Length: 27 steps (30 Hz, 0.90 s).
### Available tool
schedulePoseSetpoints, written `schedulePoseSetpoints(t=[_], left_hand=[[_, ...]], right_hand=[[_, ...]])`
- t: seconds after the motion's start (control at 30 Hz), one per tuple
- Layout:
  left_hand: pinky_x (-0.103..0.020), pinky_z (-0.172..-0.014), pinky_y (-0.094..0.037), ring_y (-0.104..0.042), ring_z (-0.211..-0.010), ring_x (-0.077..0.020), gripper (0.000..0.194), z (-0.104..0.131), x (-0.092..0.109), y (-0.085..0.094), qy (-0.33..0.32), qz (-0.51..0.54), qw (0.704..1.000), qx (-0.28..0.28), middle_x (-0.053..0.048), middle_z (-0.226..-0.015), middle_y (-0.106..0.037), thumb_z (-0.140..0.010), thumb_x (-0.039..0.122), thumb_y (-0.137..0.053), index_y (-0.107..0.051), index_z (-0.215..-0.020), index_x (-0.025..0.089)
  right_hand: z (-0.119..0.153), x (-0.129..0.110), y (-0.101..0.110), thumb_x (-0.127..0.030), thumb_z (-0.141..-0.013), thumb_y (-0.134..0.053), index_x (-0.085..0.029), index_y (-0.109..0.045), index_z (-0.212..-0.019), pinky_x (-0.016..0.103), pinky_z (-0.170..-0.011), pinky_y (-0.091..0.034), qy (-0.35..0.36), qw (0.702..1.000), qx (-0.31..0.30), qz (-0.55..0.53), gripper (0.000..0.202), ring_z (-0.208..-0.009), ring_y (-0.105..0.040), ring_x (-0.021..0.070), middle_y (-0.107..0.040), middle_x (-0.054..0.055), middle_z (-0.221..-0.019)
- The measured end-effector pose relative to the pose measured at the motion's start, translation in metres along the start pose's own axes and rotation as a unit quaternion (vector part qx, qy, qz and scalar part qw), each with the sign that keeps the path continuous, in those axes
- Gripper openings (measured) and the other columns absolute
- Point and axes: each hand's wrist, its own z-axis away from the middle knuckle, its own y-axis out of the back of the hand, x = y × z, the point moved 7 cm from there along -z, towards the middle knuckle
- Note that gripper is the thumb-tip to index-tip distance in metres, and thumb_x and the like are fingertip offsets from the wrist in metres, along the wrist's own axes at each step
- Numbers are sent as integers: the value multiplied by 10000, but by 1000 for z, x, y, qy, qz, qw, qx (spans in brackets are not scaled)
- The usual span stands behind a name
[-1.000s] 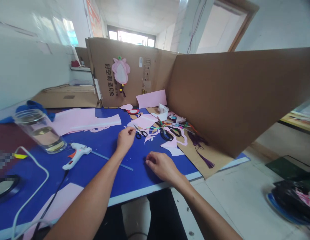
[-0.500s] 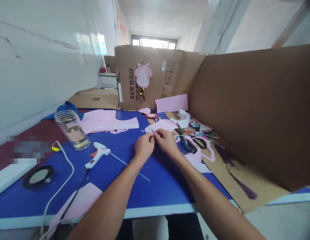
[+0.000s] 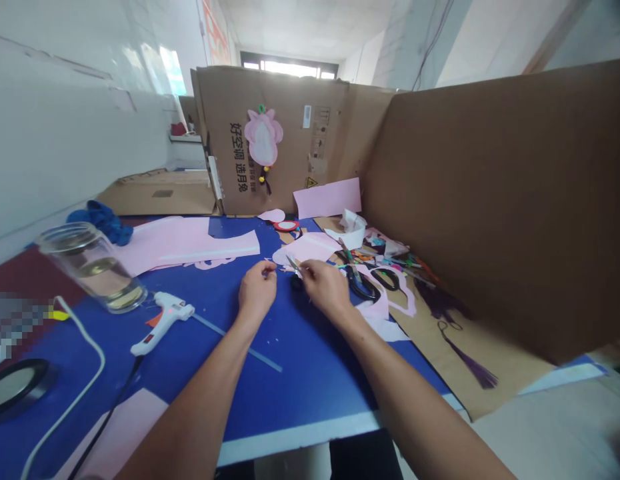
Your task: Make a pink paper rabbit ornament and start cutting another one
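My right hand [image 3: 326,285] is closed around small scissors [image 3: 293,263], whose pointed metal tips stick out toward the upper left. Just left of it, my left hand [image 3: 259,288] has its thumb and fingers pressed together in a pinch; anything between them is too small to make out. Pink felt [image 3: 310,247] lies right behind the scissor tips. A small black round object [image 3: 297,283] shows beside my right hand. Larger black-handled scissors [image 3: 363,285] rest on scraps to the right.
A white glue gun [image 3: 163,320] with a clear stick, a cup of liquid [image 3: 107,277] and black tape [image 3: 20,387] are on the left. Cardboard panels [image 3: 290,147] stand behind and right. A purple tassel [image 3: 470,363] lies on the right board.
My hands have moved apart, and the scissor blades now show more clearly in my right hand. The view has shifted, so the table items appear further left.
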Motion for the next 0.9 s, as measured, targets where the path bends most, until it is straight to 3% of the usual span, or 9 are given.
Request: schedulePoseSetpoints(t=[0.07,0.17,0.3,0.53,0.9], left_hand=[[-383,-841,-549,-744,-849,-263,196,-1,-2,1,10,8,1000,5,-55,-956,-827,-871,116,-673,-785,-930,265],[-366,-815,-538,-733,-818,-250,194,-1,-2,1,19,17,1000,9,-43,-909,-820,-857,103,-681,-788,-889,261],[-356,-822,-528,-742,-851,-248,184,1,-1,-2,38,27,999,-6,-49,-925,-823,-870,102,-685,-795,-889,249],[-328,-843,-533,-751,-899,-230,181,7,8,-5,36,-2,999,-36,-54,-975,-832,-918,134,-652,-802,-947,232],[-358,-885,-529,-751,-958,-249,166,19,21,-9,28,-45,996,-69,-71,-1079,-838,-929,152,-670,-793,-1000,239]], right_hand=[[-6,23,7,-301,-1061,-567,-251,-795,-1222,344,-777,-468,-52,998,13,25,284,-1070,-733,294,-821,111,-1170],[-8,34,-2,-276,-1022,-634,-240,-780,-1265,350,-785,-480,-54,997,-36,39,286,-1080,-728,302,-810,120,-1188],[-5,22,-12,-347,-1040,-662,-233,-781,-1263,341,-787,-488,-37,997,-55,41,278,-1058,-731,289,-779,139,-1227],[-5,13,-11,-499,-1073,-613,-239,-740,-1334,348,-851,-517,-56,990,-83,103,389,-1108,-737,297,-736,139,-1280],[-6,16,-25,-446,-1070,-622,-202,-730,-1339,352,-876,-505,-62,985,-129,92,380,-1121,-737,314,-750,185,-1271]])
